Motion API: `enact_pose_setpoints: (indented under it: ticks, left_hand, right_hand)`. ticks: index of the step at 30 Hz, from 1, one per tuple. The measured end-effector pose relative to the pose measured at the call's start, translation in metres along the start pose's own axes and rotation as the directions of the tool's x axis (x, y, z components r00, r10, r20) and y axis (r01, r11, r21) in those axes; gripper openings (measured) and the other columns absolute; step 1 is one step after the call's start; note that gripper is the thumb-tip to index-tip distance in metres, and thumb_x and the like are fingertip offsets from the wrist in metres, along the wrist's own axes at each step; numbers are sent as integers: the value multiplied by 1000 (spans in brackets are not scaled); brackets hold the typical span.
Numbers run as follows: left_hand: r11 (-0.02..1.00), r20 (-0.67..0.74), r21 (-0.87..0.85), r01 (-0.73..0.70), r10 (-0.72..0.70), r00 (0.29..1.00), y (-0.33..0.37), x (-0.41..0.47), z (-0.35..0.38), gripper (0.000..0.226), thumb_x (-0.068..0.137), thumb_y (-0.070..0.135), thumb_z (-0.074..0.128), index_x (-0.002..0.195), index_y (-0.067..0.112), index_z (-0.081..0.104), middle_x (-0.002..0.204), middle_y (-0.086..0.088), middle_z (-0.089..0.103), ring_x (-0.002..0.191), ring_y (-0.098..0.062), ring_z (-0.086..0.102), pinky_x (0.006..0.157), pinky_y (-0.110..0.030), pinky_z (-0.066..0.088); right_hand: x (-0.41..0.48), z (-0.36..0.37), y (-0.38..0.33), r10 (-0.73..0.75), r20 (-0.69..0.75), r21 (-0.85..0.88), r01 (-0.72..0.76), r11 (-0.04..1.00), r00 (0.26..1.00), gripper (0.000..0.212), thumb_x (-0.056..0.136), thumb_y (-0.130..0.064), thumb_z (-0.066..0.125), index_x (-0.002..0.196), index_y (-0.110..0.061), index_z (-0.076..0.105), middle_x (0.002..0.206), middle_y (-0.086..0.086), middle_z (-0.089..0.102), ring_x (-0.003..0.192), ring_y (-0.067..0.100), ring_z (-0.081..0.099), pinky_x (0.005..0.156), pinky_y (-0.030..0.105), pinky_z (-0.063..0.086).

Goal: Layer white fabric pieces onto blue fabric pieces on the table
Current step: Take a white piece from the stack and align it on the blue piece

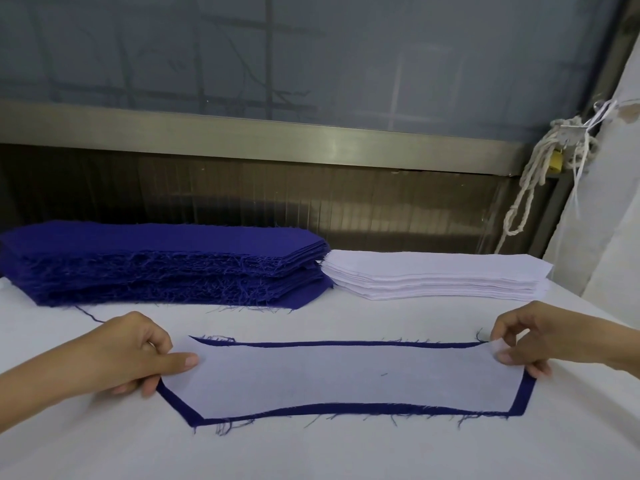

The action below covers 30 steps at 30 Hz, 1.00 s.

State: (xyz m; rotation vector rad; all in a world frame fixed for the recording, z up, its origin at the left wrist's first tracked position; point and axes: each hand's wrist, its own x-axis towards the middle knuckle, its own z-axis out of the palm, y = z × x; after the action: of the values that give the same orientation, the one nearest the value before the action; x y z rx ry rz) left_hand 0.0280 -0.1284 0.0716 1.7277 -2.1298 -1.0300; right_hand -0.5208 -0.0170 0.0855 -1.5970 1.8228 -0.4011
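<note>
**White Fabric Piece Positioned on Blue Fabric Piece**

Work position: near centre of the surface (311, 452), between both hands.

- Blue fabric piece (521, 396): lying flat on the surface, long axis running left to right.
- White fabric piece (346, 375): laid directly on top of the blue fabric piece, covering most of it.
- Blue margin: thin along the far edge, wider along the near edge, the right end and the slanted left corner.
- Frayed blue threads protruding along both long edges.

Hands: well apart, one at each end of the layered pair.

- Left hand (131, 355): clamped on the left end of the white fabric piece, thumb flat on top, remaining fingers curled under at the edge.
- Right hand (530, 337): pinching the right end of the white fabric piece, thumb on top, fingers curled behind the edge.
- Cannot tell whether either grip also takes in the blue layer.

Supply, far side of the surface:

- Blue stack (156, 261): at far left, frayed edges facing the near side.
- White stack (433, 275): just beside the blue stack, on its right, lower in height.
- Loose blue thread (88, 314): on the surface in front of the blue stack.

Background: metal rail (277, 133) running behind both stacks; knotted rope (533, 188) hanging at far right.
</note>
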Motion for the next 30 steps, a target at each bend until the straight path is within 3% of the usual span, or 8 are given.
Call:
enact_pose_setpoints:
  ticks: [8,15,26,30]
  left_hand:
    - [998,-52,48,51,-48,997,0,-1,-1,53,54,74,71,46,23,64,56,-9,70,36,-13,40,43,-18,39]
    - [996,-50,56,64,-61,997,0,-2,-2,56,53,76,71,49,20,65,56,-9,70,36,-13,42,45,-19,41]
    - [992,-54,75,102,-98,994,-5,0,-5,58,51,81,71,54,23,68,60,-8,72,40,-14,45,47,-20,43]
    - [990,-59,89,108,-103,993,-7,1,-10,60,48,81,71,57,22,71,61,-7,73,41,-12,46,47,-19,42]
  right_hand:
    - [0,-4,-1,70,-58,-84,-75,994,996,10,82,-26,82,80,-19,74,75,10,73,56,14,59,51,19,46]
    - [-3,-3,-5,73,-64,-106,-80,991,995,10,87,-24,76,80,-18,75,64,7,71,52,11,53,49,18,41]
    - [-6,0,-10,103,-122,-141,-120,983,987,23,82,-29,82,85,-13,65,75,9,72,55,14,51,49,19,38]
    - [-8,0,-13,66,-79,-137,-77,988,995,14,86,-22,78,83,-14,68,77,8,70,57,13,51,50,18,38]
